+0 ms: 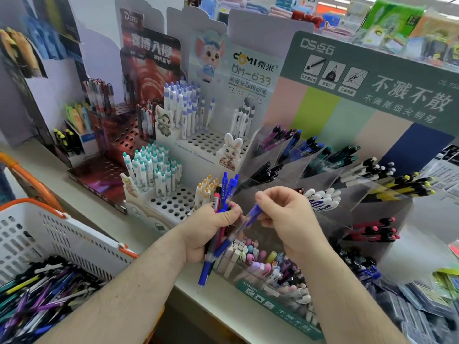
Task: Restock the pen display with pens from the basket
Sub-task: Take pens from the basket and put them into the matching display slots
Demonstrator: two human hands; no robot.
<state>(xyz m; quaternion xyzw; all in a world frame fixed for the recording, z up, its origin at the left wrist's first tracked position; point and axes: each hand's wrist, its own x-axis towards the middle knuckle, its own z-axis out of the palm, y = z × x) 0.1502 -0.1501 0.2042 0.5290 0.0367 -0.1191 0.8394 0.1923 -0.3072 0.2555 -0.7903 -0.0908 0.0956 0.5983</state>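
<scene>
Shop aisle, pale counter crowded with pen stands. Right fingers pinched round one blue pen, held about mid-barrel, drawn slantwise from the bunch. Left hand wrapped tight round that bunch: blue, red and black pens, caps up, tips hanging below the palm. Right hand poised in front of the clear display, with its slanted compartments sorted by colour; blue ones upper centre, black, white, yellow and red in others. Basket at lower left on the counter edge, heaped with loose mixed pens.

Light, stiff plastic barrels, probably smooth and apt to slide against each other, so a loose fist risks spilling the bunch. Best taken at the rubber grip or mid-barrel, one at a time. Likely step: sorting by colour, blue pen bound for the blue compartment; much stock left in the basket.
</scene>
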